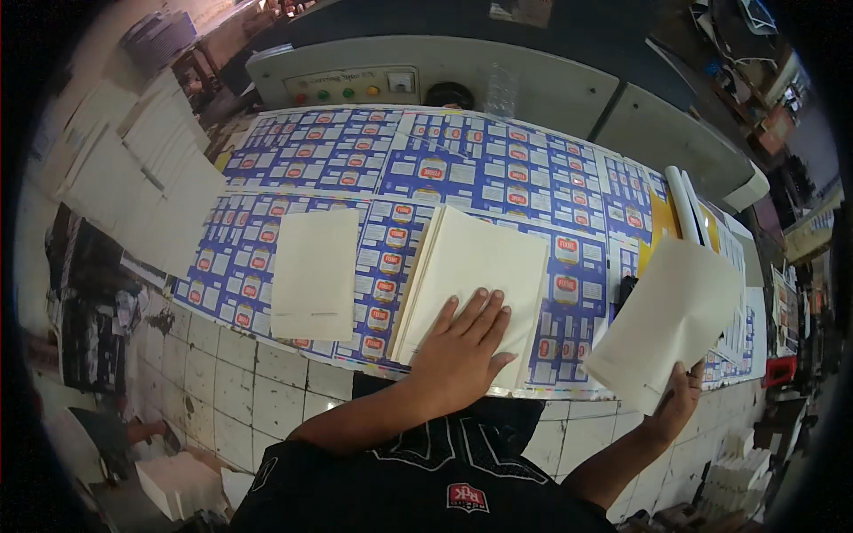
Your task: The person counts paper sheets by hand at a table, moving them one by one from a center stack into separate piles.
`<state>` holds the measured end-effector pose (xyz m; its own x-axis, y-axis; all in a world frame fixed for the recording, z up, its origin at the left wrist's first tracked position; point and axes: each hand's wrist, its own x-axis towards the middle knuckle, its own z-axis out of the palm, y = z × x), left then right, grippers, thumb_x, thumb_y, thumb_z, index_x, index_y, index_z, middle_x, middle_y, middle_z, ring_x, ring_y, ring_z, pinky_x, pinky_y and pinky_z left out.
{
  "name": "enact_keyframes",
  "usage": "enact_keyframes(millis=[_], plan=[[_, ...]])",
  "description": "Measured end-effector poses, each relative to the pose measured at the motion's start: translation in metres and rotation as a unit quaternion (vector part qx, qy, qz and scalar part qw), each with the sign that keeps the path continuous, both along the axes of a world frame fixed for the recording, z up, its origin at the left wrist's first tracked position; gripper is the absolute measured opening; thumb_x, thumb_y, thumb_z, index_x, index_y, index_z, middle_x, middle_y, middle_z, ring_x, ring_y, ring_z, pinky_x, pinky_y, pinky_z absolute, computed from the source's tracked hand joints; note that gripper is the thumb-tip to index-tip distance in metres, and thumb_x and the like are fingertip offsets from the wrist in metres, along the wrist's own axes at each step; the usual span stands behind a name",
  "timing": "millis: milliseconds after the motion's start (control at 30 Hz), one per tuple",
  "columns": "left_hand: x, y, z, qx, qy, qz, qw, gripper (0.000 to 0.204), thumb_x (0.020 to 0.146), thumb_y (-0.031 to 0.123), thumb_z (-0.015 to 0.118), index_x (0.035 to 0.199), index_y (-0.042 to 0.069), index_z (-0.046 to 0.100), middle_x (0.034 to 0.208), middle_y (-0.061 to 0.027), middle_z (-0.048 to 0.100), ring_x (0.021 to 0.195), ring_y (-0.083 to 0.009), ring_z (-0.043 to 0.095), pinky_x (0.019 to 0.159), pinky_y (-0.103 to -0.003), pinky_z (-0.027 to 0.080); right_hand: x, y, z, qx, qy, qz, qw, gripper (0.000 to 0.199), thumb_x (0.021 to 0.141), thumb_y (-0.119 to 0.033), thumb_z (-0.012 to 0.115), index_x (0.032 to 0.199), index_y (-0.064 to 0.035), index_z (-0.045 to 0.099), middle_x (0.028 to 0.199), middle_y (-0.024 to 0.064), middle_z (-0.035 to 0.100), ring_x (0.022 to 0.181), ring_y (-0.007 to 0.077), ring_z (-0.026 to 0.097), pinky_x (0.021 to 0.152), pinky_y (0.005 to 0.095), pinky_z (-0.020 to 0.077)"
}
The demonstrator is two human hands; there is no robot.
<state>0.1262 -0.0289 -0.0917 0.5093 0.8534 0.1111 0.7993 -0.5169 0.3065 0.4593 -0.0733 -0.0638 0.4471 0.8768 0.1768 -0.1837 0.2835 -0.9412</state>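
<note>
My left hand (466, 342) lies flat, fingers stretched out, on a stack of cream paper sheets (489, 240) at the middle of the table. The stack's layers show along its left edge. Off to the right, my right hand (680, 391) grips the lower corner of a cream paper sheet (671, 311) between thumb and fingers. This paper is raised and bends slightly; I cannot tell whether it is one sheet or several. Left of the stack rests a separate cream paper piece (315, 275), with small dark marks near its lower edge.
Blue printed sheets with red labels (435, 169) cover the table. White rolls (689, 204) lie at its right end, beside yellow paper. A grey machine panel with buttons (355, 86) stands behind, near a clear plastic bottle (500, 93). Tall white paper stacks (133, 186) stand left.
</note>
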Motion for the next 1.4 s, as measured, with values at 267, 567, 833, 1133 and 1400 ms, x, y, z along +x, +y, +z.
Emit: enact_keyframes(millis=[267,567,833,1133,1400], plan=[[-0.026,0.003,0.017,-0.133,-0.459,0.045,0.877,0.053,0.105,0.028,0.037,0.149,0.001,0.030,0.153,-0.0210,0.032,0.145,-0.0340,0.026,0.118,-0.048,0.013,-0.073,0.026,0.012,-0.014,0.063,0.128,0.990,0.052,0.079,0.005,0.053,0.131,0.0093,0.047,0.125,0.0167,0.058,0.114,0.0225,0.056,0.102,0.0339,0.0404],[-0.044,-0.004,0.031,-0.083,-0.399,-0.017,0.913,0.066,0.101,0.036,0.046,0.151,0.000,0.022,0.157,-0.0230,0.020,0.148,-0.0387,0.013,0.117,-0.053,0.009,-0.147,0.044,-0.013,-0.145,0.021,0.225,0.963,0.047,0.084,0.004,0.056,0.130,0.0093,0.048,0.122,0.0148,0.060,0.111,0.0213,0.058,0.100,0.0324,0.0413],[-0.053,-0.001,0.026,-0.069,-0.183,0.034,0.980,0.090,0.095,0.064,0.038,0.152,-0.002,0.015,0.155,-0.0277,0.021,0.146,-0.0419,0.015,0.115,-0.058,0.008,-0.174,0.050,-0.027,-0.140,-0.051,0.286,0.947,0.051,0.102,-0.034,0.035,0.134,0.0034,0.049,0.127,0.0151,0.057,0.115,0.0217,0.054,0.099,0.0323,0.0411],[-0.038,-0.016,0.025,-0.104,-0.196,-0.009,0.975,0.086,0.097,0.062,0.036,0.150,-0.004,0.020,0.151,-0.0282,0.029,0.145,-0.0399,0.021,0.116,-0.058,0.008,-0.179,0.054,-0.012,-0.171,-0.068,0.295,0.938,0.054,0.088,-0.001,0.051,0.140,0.0045,0.040,0.132,0.0171,0.054,0.117,0.0244,0.055,0.101,0.0345,0.0411],[-0.016,-0.011,0.008,-0.006,-0.294,0.014,0.956,0.072,0.099,0.046,0.045,0.146,-0.007,0.029,0.154,-0.0259,0.023,0.146,-0.0370,0.018,0.117,-0.052,0.013,-0.006,0.030,-0.050,-0.029,0.037,0.069,0.997,0.065,0.090,-0.016,0.050,0.147,0.0073,0.029,0.140,0.0233,0.044,0.126,0.0302,0.048,0.106,0.0402,0.0381]])
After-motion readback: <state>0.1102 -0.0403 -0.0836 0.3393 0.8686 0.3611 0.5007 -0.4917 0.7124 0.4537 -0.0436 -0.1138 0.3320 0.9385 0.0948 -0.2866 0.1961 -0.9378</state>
